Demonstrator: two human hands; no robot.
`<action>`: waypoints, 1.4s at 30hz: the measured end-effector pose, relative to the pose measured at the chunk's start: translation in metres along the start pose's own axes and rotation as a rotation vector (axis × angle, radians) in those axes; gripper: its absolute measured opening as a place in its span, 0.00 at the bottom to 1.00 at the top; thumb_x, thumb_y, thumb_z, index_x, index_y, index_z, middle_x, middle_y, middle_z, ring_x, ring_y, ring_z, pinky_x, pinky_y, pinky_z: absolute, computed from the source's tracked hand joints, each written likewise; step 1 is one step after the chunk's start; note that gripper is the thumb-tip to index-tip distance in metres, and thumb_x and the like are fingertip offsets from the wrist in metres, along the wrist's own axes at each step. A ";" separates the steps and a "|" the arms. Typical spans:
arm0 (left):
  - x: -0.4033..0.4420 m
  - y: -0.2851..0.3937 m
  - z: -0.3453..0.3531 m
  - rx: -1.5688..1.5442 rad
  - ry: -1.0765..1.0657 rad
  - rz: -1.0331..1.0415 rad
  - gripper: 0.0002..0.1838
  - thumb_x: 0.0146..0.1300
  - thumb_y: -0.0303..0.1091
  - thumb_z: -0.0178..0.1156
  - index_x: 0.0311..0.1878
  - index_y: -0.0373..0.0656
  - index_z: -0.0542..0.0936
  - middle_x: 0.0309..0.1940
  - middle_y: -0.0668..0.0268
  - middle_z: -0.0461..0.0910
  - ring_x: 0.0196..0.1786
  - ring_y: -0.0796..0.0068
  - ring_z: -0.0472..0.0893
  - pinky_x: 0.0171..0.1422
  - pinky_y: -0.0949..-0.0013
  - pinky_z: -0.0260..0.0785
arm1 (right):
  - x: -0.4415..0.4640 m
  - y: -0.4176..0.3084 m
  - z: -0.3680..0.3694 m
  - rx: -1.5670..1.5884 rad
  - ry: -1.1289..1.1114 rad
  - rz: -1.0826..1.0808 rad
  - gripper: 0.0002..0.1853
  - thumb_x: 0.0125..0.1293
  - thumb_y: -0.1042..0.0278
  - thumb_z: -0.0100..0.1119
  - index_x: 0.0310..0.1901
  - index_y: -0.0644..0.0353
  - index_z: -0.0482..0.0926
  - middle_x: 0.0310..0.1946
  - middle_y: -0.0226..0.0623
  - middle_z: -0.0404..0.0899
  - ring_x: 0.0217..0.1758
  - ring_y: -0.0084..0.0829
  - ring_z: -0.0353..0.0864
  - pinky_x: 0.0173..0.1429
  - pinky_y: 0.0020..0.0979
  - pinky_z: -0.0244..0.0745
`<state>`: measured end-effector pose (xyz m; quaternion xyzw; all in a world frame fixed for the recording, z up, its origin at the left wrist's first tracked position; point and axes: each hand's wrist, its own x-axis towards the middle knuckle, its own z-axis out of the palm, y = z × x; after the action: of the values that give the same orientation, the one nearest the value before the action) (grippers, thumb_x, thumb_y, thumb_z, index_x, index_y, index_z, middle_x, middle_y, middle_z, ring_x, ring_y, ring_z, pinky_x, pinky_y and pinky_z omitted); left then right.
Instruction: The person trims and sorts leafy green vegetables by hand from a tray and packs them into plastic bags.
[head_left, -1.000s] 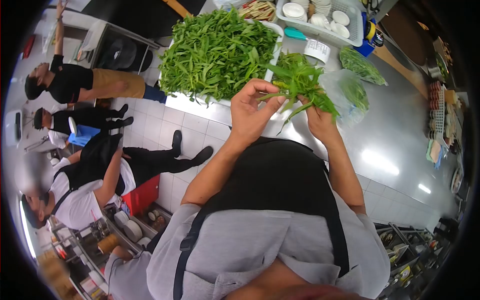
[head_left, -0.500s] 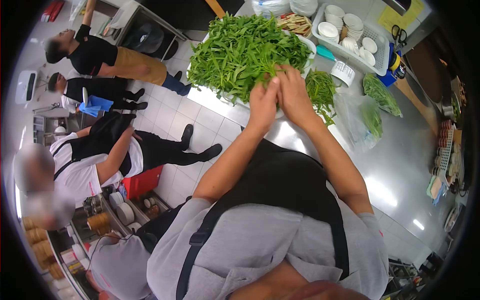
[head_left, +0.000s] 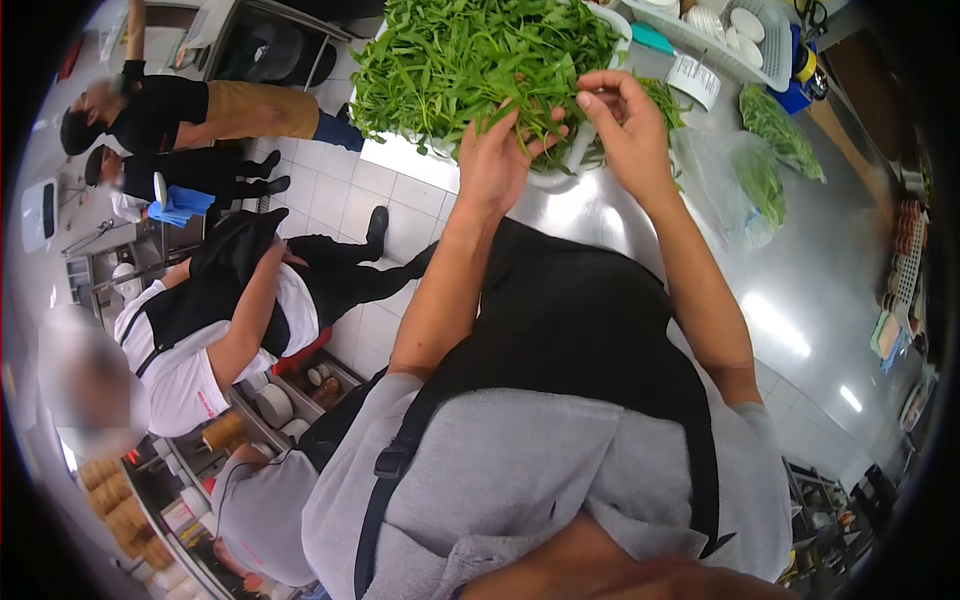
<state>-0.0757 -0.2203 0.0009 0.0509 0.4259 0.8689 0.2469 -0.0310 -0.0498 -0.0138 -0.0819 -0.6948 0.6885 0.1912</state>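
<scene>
A big heap of long-leaved leafy greens fills a white tray on the steel counter. My left hand is at the heap's near edge, palm turned up, with some leafy stems cradled between its thumb and curled fingers. To its right, my right hand has thumb and forefinger tips pinched together beside the leaves. What lies in that pinch, if anything, is too small to make out. Loose trimmed stems lie behind my right hand, partly hidden by it.
A clear plastic bag of greens and another green bundle lie on the steel counter. Farther back are a white labelled container and a basket of small white dishes. Several co-workers stand to the left.
My hands, close together over the greens before, have moved apart. The left has turned palm up and shifted left; the right has moved right. The view has shifted, so the tray sits higher.
</scene>
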 end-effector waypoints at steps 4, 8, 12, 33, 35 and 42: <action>0.002 -0.001 -0.001 0.147 0.021 -0.012 0.16 0.75 0.27 0.56 0.63 0.36 0.73 0.50 0.59 0.83 0.50 0.64 0.85 0.54 0.57 0.82 | 0.003 -0.004 0.002 0.077 -0.010 -0.043 0.16 0.70 0.67 0.66 0.56 0.63 0.80 0.48 0.34 0.84 0.48 0.24 0.81 0.55 0.28 0.75; 0.004 -0.008 -0.002 0.326 0.100 0.047 0.16 0.75 0.26 0.57 0.62 0.32 0.73 0.52 0.55 0.82 0.50 0.62 0.85 0.56 0.55 0.81 | 0.009 -0.004 0.003 0.048 0.088 -0.202 0.16 0.71 0.67 0.65 0.57 0.63 0.80 0.50 0.34 0.83 0.49 0.23 0.80 0.55 0.27 0.75; 0.008 -0.011 -0.007 0.462 0.062 0.111 0.15 0.74 0.25 0.58 0.60 0.32 0.75 0.51 0.57 0.82 0.49 0.68 0.84 0.55 0.61 0.80 | 0.019 -0.012 -0.006 -0.031 0.062 -0.238 0.15 0.73 0.67 0.64 0.58 0.62 0.81 0.52 0.32 0.82 0.50 0.21 0.79 0.55 0.24 0.74; 0.018 -0.011 -0.010 0.574 0.116 0.192 0.15 0.71 0.22 0.61 0.59 0.31 0.78 0.51 0.62 0.83 0.52 0.78 0.80 0.58 0.72 0.72 | 0.030 -0.019 -0.009 -0.088 0.109 -0.178 0.16 0.64 0.61 0.73 0.46 0.63 0.84 0.40 0.37 0.84 0.44 0.29 0.84 0.50 0.30 0.77; 0.018 -0.012 -0.010 0.573 0.140 0.216 0.14 0.71 0.23 0.62 0.57 0.31 0.78 0.50 0.62 0.83 0.52 0.77 0.80 0.57 0.73 0.73 | 0.024 -0.025 -0.006 -0.120 0.113 -0.231 0.13 0.62 0.64 0.74 0.42 0.63 0.85 0.36 0.35 0.83 0.39 0.27 0.83 0.46 0.29 0.77; 0.014 -0.004 0.000 0.436 0.123 0.150 0.18 0.71 0.24 0.62 0.62 0.34 0.75 0.57 0.60 0.79 0.55 0.74 0.79 0.60 0.68 0.75 | 0.017 -0.025 -0.006 -0.148 0.034 -0.140 0.08 0.64 0.68 0.72 0.38 0.63 0.86 0.32 0.30 0.85 0.35 0.22 0.80 0.44 0.27 0.76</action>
<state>-0.0862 -0.2119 -0.0034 0.0815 0.6129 0.7736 0.1386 -0.0406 -0.0386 0.0135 -0.0589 -0.7443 0.6188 0.2441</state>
